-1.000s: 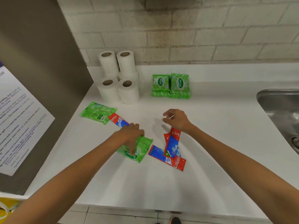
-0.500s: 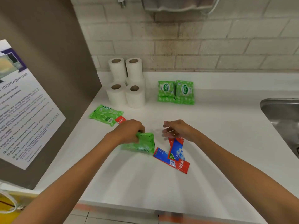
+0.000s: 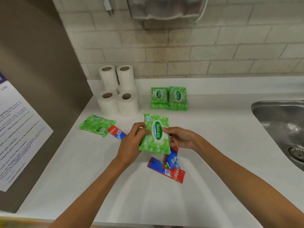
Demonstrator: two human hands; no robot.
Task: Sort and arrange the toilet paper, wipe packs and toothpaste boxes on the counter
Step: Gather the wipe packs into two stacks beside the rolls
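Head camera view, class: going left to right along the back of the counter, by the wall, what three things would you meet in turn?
Toilet paper rolls → wipe packs standing against the wall → sink.

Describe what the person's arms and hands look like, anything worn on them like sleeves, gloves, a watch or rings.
Both arms are bare from the bottom edge of the picture to the fingertips: no sleeves show. The left hand and the right hand wear no gloves, and no watch, bracelet or ring shows on the visible sides of wrists and fingers. No markings show on either forearm.
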